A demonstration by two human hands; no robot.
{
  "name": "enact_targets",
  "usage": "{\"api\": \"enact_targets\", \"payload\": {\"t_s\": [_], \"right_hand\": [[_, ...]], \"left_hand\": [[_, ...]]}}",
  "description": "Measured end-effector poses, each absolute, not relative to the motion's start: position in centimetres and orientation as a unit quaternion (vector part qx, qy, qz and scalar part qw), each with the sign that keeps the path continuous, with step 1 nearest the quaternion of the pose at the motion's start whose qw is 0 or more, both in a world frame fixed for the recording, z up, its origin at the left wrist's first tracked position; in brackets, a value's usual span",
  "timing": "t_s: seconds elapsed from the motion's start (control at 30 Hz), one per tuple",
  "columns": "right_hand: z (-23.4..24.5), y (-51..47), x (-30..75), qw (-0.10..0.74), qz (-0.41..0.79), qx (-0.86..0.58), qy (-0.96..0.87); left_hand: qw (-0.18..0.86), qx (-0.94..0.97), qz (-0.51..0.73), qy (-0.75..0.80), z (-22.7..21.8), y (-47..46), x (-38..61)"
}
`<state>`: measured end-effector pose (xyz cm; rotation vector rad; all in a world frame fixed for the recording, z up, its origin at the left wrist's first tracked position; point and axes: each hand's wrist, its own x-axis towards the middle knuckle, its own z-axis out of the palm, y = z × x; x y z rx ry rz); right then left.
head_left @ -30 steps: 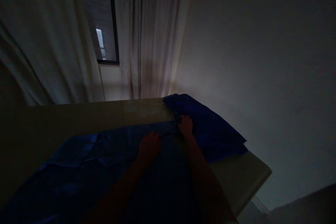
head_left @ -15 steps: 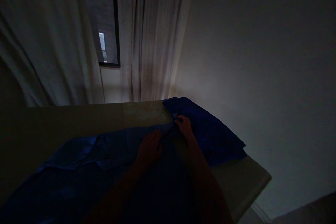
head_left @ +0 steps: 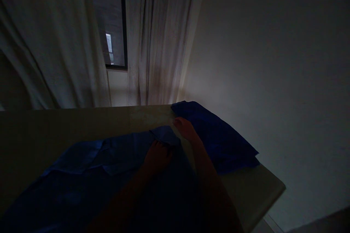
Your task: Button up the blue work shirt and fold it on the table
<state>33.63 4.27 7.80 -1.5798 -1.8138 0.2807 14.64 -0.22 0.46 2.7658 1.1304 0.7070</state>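
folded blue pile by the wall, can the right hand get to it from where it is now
Probably yes. The right hand lies on the table right beside the near edge of the folded blue pile, and nothing shows between them. The left hand rests on the spread blue cloth, out of the way.

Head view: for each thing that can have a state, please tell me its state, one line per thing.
Blue garment: spread flat on the table, one corner folded over.
Folded blue cloth: stacked at the table's right end.
Left hand: pressing flat on the garment.
Right hand: at the folded corner; grip unclear.
Curtains: parted.
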Motion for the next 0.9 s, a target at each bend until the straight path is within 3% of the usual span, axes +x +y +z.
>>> {"api": "enact_targets", "payload": {"t_s": [0.23,0.6,0.77,0.9], "right_hand": [[3.2,5.1,28.8,0.286,0.171,-0.535,-0.776],[3.2,1.1,28.3,0.341,0.150,-0.559,-0.741],[6.1,-7.9,32.2,0.373,0.145,-0.576,-0.713],[5.2,-20.3,37.6,0.357,0.197,-0.655,-0.636]], "left_hand": [[0.052,0.912,0.188,0.360,0.1,0.0,14.7],[0.049,0.899,0.220,0.375,1.6,0.0,14.8],[0.079,0.898,0.229,0.367,5.2,-4.0,10.6],[0.088,0.858,0.236,0.448,6.3,-9.4,-1.4]]}}
